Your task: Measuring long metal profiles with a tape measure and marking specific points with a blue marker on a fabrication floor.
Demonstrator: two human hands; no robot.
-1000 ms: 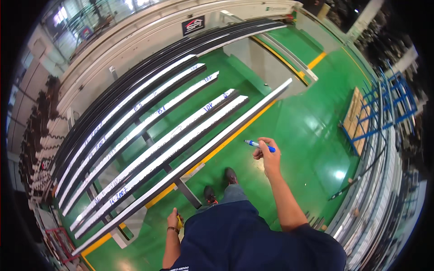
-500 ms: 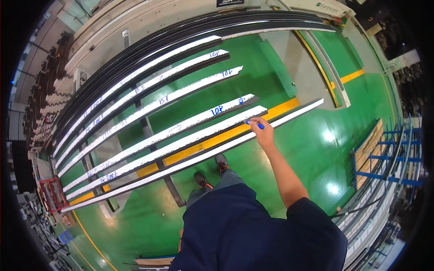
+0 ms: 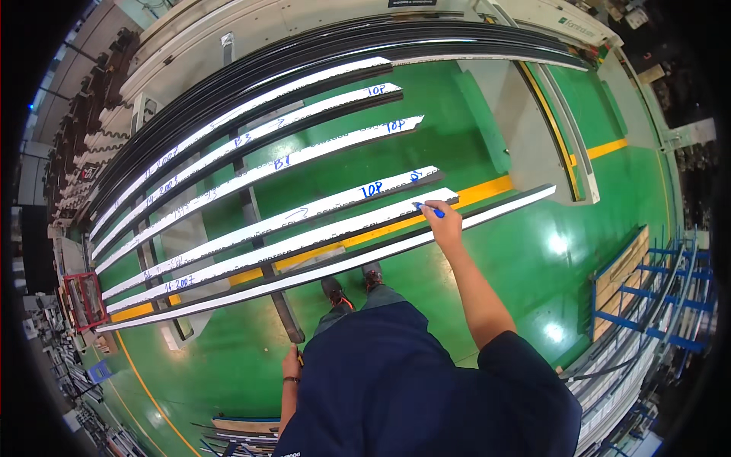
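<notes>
My right hand [image 3: 446, 222] is closed around a blue marker [image 3: 439, 213]. The marker's tip is at the right end of a long white-topped profile bar [image 3: 365, 223]; whether it touches is too small to tell. Nearer to me lies another long white bar [image 3: 502, 210], beneath my right wrist. Beyond the marker, a similar bar [image 3: 335, 204] carries blue handwriting near its right end. Low at my left side, my left hand [image 3: 292, 361] is closed, with a bit of yellow showing at its fingers; the thing itself is mostly hidden.
More marked white bars [image 3: 335, 142] and a bundle of black profiles [image 3: 304, 57] lie farther off on dark supports [image 3: 283, 312]. A blue rack [image 3: 647, 297] with boards stands at the right. At the far left is a red frame [image 3: 85, 301]. The floor [image 3: 403, 327] is green.
My left hand has come into fuller view at my side. The right hand with the marker stays near the bar's right end, while the view has shifted slightly.
</notes>
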